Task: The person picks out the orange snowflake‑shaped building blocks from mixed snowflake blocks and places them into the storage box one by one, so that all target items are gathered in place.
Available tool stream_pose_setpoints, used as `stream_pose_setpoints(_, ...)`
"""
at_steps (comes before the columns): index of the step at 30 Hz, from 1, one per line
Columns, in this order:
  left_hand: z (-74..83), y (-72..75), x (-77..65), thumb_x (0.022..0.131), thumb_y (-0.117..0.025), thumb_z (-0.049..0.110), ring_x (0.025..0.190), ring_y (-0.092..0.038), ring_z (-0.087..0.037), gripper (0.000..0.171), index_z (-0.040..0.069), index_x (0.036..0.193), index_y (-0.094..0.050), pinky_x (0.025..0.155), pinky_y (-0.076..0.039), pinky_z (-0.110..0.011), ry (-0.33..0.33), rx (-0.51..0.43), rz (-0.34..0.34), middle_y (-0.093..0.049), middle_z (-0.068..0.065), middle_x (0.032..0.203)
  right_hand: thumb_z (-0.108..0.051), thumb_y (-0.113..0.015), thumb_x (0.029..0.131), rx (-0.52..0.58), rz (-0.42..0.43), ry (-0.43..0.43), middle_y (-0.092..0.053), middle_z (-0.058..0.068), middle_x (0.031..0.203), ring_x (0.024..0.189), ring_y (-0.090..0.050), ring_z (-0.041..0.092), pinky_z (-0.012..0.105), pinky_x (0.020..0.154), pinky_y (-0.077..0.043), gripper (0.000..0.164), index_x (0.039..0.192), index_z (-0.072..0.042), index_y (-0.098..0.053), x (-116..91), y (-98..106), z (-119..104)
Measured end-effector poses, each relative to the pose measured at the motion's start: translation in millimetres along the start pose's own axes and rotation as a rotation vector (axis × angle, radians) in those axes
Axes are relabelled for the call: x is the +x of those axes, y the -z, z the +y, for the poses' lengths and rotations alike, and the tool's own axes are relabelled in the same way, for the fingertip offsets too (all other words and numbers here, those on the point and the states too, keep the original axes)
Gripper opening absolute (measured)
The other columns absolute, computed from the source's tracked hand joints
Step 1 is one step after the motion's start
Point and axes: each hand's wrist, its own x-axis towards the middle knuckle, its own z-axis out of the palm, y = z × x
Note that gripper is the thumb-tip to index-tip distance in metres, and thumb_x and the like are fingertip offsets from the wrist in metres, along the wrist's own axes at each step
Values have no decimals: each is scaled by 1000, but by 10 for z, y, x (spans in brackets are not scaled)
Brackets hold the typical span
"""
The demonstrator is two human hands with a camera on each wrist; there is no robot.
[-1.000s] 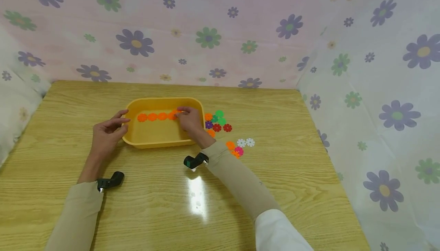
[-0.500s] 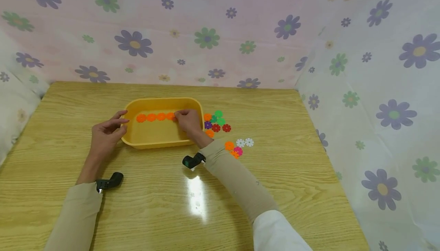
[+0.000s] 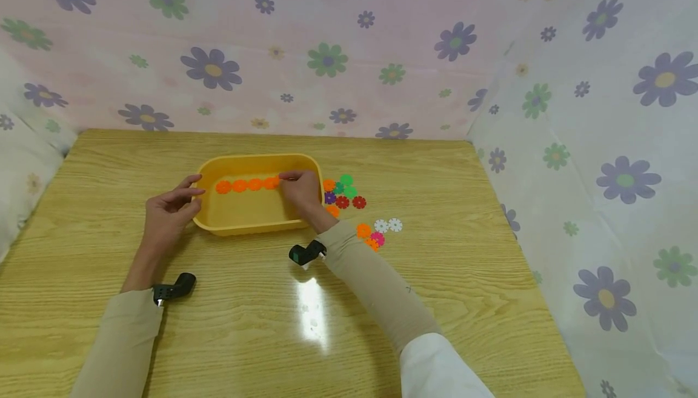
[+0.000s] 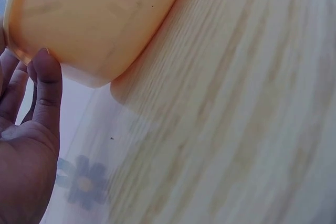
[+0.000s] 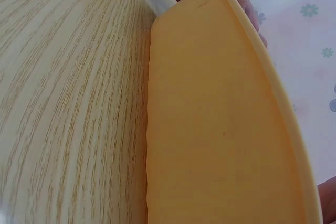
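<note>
A yellow plastic tray (image 3: pixel 245 213) stands on the table, with a row of orange flower-shaped discs (image 3: pixel 240 186) along its inside. At the tray's left end my left hand (image 3: pixel 166 213) holds the rim, thumb and fingers set about it; the left wrist view shows the thumb (image 4: pixel 47 77) against the outer wall. My right hand (image 3: pixel 302 195) reaches over the front wall and pinches an orange disc (image 3: pixel 276 180) at the row's right end, its fingertips partly covering that disc. In the right wrist view the tray wall hides most of this hand.
Right of the tray lie loose flower discs: green (image 3: pixel 349 192), red (image 3: pixel 358 202), purple (image 3: pixel 329 198), orange (image 3: pixel 363 231), pink (image 3: pixel 377 239) and white (image 3: pixel 395 225). Flower-printed cloth (image 3: pixel 327 83) rises behind the wooden table (image 3: pixel 229 325) and along its sides.
My right fingertips dip slightly at the row's right end, then rise a little, and stay at the orange disc. My left hand keeps its place on the rim.
</note>
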Motion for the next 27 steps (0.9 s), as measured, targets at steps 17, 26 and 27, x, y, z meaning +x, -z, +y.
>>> stream_pose_setpoints(17,-19,-2,8,92,-62,-15,131,-55,-4,18,-21,108,-67,95,-49,-10,5,-1,-2,-68,1,130,6,-58,94,-37,-59,-159,-66,13,84,42,-25,12,23,40,-24,31,123,3,-71,78,5,1)
stream_pose_setpoints(26,-28,13,17,91,-63,-15,132,-54,-4,18,-15,108,-71,96,-49,-10,34,-13,10,-68,0,131,7,-60,93,-86,-25,-152,-69,17,102,45,-31,13,23,41,-28,27,115,3,-74,94,-11,-12)
stream_pose_setpoints(27,-28,14,15,91,-63,-15,132,-54,-4,19,-15,108,-72,96,-49,-10,32,-20,10,-68,0,131,6,-60,93,-92,-24,-145,-69,18,107,45,-32,12,22,41,-28,26,115,3,-75,95,-15,-11)
